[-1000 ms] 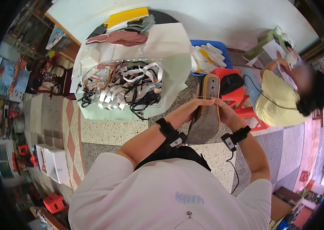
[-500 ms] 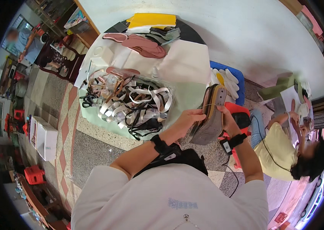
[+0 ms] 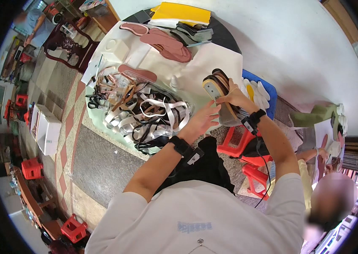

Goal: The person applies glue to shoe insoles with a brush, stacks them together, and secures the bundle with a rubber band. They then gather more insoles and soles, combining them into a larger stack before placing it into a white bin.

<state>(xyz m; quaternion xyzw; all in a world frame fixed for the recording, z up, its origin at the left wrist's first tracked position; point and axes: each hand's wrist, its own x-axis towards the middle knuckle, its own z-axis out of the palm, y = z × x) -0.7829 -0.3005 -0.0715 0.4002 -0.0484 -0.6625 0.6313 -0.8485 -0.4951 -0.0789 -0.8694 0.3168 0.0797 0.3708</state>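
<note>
A stack of sandal soles (image 3: pixel 213 89) with black, brown and tan edges stands over the table's near right edge. My right hand (image 3: pixel 237 98) is closed round its side, and the lower end shows grey beneath the hand. My left hand (image 3: pixel 201 121) is beside the stack with its fingers stretched apart, the fingertips close to the soles; whether they touch is hard to see. Left of it lies a heap of straps (image 3: pixel 162 114) in white, black and brown, in a clear tray. Black-handled scissors (image 3: pixel 93 101) rest at the heap's left side.
Pink soles (image 3: pixel 166 44) and a yellow sheet (image 3: pixel 181 13) lie at the table's far side. A white bottle (image 3: pixel 174 82) stands mid-table. White soles fill a blue basket (image 3: pixel 272 103) at the right. Red stools (image 3: pixel 234 142) stand below it; another person (image 3: pixel 310 178) works at right.
The stack has moved left and over the table edge, turning more upright. My left hand has let go of it and opened. My right hand has shifted to a higher hold.
</note>
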